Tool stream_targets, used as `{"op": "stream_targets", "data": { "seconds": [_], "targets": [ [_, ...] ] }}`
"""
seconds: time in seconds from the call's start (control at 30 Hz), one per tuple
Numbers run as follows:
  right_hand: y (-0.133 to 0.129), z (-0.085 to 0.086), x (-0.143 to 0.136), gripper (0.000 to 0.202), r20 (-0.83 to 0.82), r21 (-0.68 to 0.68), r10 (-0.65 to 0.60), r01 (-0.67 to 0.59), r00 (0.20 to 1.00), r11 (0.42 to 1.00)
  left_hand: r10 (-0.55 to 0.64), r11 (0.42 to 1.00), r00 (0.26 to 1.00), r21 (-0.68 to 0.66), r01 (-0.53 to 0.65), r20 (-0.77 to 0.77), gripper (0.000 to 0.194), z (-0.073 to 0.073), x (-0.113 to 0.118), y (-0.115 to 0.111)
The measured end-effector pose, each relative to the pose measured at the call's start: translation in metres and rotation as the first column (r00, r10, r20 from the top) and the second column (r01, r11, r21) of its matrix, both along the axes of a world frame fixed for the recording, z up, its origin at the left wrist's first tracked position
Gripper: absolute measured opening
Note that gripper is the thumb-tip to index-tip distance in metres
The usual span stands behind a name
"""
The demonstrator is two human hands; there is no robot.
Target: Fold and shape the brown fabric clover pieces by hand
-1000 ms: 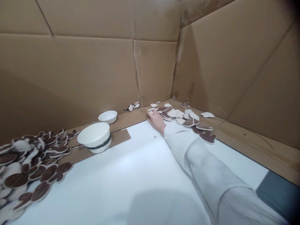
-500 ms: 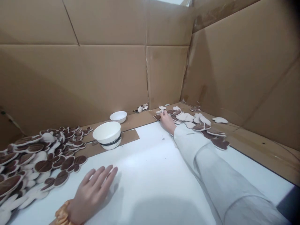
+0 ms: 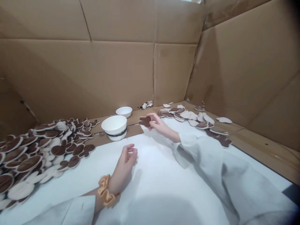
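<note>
Right grip (image 3: 161,126) pinches brown piece (image 3: 144,122) by its edge, left grip (image 3: 123,167) half-curled, holding nothing; shallow hold could drop piece onto bench (image 3: 159,175)

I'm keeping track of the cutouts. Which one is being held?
The brown-faced cutout pinched by the right hand, unlike those lying in the left pile and the looser right group.

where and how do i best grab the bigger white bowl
I'd pinch the near right rim of the bigger white bowl, thumb outside and fingers inside, coming from above and the near right. It stands upright with a flared rim that offers an edge to grip; the smaller bowl sits behind it, while the near side is open to the left hand.
</note>
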State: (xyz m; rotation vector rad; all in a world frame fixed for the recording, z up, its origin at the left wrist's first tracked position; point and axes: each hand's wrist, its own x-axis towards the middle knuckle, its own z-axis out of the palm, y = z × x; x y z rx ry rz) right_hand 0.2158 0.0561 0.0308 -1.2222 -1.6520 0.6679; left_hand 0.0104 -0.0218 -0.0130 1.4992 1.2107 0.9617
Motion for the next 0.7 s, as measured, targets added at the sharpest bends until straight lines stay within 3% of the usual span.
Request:
{"op": "stream_targets", "data": {
  "seconds": [0.1,0.2,0.37,0.47,0.57,0.7],
  "targets": [
    [-0.047,0.008,-0.020,0.029,-0.112,-0.163,0.238,-0.254,0.965,0.953,0.067,0.997,0.997,0.044,-0.069,0.044,0.035,0.006,0.002,0.008],
    [-0.078,0.007,-0.029,0.028,-0.132,-0.265,0.338,-0.362,0.932,0.894,-0.045,0.996,0.999,0.082,0.046,-0.010,0.031,0.012,-0.003,0.009],
    [-0.088,-0.025,-0.036,0.033,-0.060,-0.271,0.181,-0.191,0.982,0.943,-0.118,0.991,0.987,0.053,0.124,-0.107,0.022,0.006,-0.009,0.005],
    [-0.088,-0.040,-0.038,0.026,0.015,-0.157,0.112,-0.109,0.994,0.982,-0.125,0.991,0.982,0.026,0.130,-0.143,0.023,0.006,-0.009,0.003],
    [-0.091,-0.042,-0.039,0.016,0.162,-0.028,0.154,-0.151,0.975,0.988,-0.123,0.992,0.960,0.005,0.129,-0.250,0.022,0.011,-0.007,0.002],
    [-0.091,-0.040,-0.039,0.015,0.230,-0.050,0.223,-0.218,0.947,0.975,-0.083,0.979,0.882,0.128,0.159,-0.464,0.017,0.014,-0.007,0.006]
  ]
}}
